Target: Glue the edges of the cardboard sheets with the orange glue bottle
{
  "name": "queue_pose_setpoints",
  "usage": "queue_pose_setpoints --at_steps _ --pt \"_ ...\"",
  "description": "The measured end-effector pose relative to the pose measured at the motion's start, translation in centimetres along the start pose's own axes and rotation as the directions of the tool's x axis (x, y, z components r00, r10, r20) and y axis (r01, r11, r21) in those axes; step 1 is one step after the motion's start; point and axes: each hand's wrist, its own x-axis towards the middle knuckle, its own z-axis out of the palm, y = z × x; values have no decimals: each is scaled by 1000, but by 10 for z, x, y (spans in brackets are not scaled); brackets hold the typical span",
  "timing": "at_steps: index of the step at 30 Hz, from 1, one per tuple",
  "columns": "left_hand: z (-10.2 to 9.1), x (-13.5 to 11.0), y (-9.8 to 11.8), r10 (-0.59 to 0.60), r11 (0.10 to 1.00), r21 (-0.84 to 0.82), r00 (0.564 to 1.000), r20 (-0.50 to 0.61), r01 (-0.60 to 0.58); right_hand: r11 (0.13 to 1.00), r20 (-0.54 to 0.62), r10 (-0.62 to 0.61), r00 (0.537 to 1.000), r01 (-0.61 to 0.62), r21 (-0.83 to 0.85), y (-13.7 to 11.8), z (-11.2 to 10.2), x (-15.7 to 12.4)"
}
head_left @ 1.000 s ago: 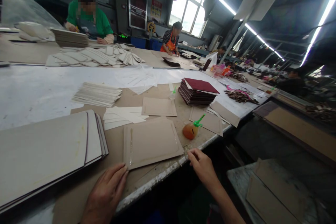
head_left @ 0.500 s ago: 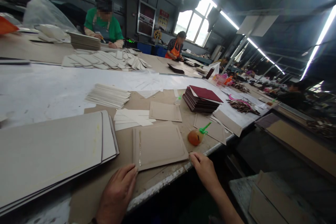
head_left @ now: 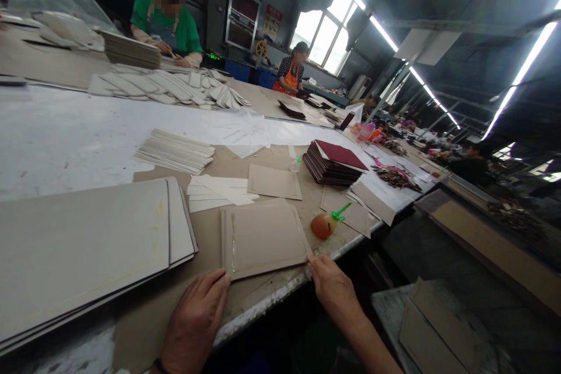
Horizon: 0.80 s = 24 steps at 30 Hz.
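Note:
A beige cardboard panel (head_left: 267,239) lies on the table in front of me, seemingly atop another board, with a shiny strip like glue down its left side. At the near left corner, my left hand (head_left: 197,312) has its fingers together against the edge; the thumb is hidden. My right hand (head_left: 331,283) pinches the near right corner. Just beyond that hand sits a squat bottle of amber liquid (head_left: 323,226) with a green nozzle. Beyond the panel are another beige board (head_left: 274,181) and several white strips (head_left: 214,191).
Large grey-white sheets (head_left: 87,251) are stacked at left. Farther back are a pile of pale strips (head_left: 175,151) and a maroon stack (head_left: 335,160). The table edge (head_left: 272,298) runs close by my hands. Two people work across the table.
My right hand has closed in from beside the panel's near right corner to grip it. My left hand stays at the left corner. The whole view has shifted slightly.

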Motion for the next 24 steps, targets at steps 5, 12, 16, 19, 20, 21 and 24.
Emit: queue_pose_setpoints --at_steps 5,12,16,19,20,21,24 --pt "2 -2 -1 -14 1000 -7 1000 13 14 983 -54 35 998 -25 182 6 3 5" --pt "2 -3 -2 16 1000 19 1000 27 -16 957 -89 109 990 -80 279 16 9 9" --pt "1 -2 -1 18 1000 15 1000 26 -18 927 -109 185 977 -137 349 11 15 7" --pt "2 -3 -1 -4 1000 -7 1000 21 4 888 -107 259 960 -193 418 8 19 6" --pt "2 -3 -1 -9 1000 -11 1000 19 10 870 -98 283 954 -212 445 8 19 6" --pt "2 -4 -2 -12 1000 -12 1000 18 12 849 -84 306 948 -232 474 8 20 6" --pt "2 -4 -3 5 1000 4 1000 27 -6 775 -26 368 929 -291 561 8 16 8"
